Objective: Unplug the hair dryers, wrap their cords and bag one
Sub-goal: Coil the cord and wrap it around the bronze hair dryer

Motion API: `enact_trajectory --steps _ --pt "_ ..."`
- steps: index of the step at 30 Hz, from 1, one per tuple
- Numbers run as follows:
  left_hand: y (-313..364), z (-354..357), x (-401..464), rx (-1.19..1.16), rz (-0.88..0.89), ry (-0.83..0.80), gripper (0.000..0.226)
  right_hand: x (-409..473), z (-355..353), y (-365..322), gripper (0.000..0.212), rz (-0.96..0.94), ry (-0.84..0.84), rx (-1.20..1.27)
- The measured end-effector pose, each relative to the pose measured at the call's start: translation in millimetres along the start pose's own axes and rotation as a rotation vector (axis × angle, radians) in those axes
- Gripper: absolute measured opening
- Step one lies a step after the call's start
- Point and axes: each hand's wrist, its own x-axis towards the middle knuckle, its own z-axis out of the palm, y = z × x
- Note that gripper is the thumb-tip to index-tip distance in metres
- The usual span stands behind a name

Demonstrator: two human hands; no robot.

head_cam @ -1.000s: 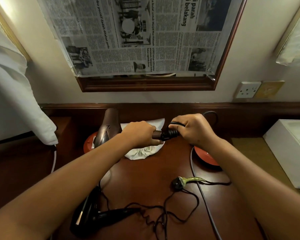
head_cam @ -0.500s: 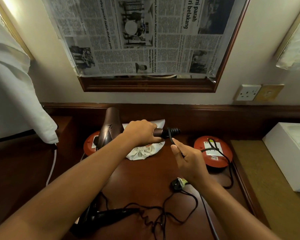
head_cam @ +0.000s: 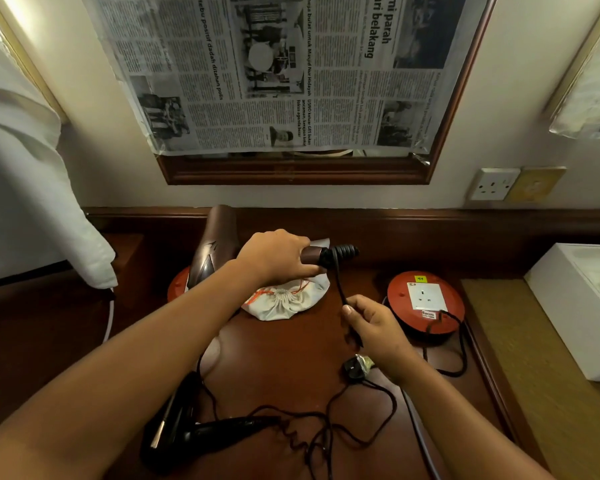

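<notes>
1. The handle of a brown hair dryer [head_cam: 215,251] was gripped by the left hand [head_cam: 274,258], above a white drawstring bag [head_cam: 284,303] at the desk's [head_cam: 291,362] centre.
2. Its black cord [head_cam: 338,285] was pinched by the right hand [head_cam: 374,327], toward 4 o'clock of the left.
3. A black hair dryer [head_cam: 187,434] was lain at 7 o'clock, its cord [head_cam: 329,434] loose and its plug [head_cam: 352,368] beside the right wrist.
4. A red socket reel [head_cam: 426,306] was seen at 3 o'clock.

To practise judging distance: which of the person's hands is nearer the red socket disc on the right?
Right. The right hand pinches the cord just left of the red socket disc; the left hand grips the brown dryer's handle farther left.
</notes>
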Motion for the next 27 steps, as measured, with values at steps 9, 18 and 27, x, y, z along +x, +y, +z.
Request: enact_trajectory --steps 9,18,27 --pt "-2 -9 -8 -0.116 0.022 0.047 0.039 23 -1 -10 0.027 0.073 -0.087 0.111" --pt "-2 -21 -13 -0.174 0.068 0.056 0.040 36 -7 -5 0.025 0.180 -0.210 0.404" --pt "7 -16 -17 -0.189 0.127 0.021 0.044 51 -20 -6 0.017 0.160 -0.226 0.441"
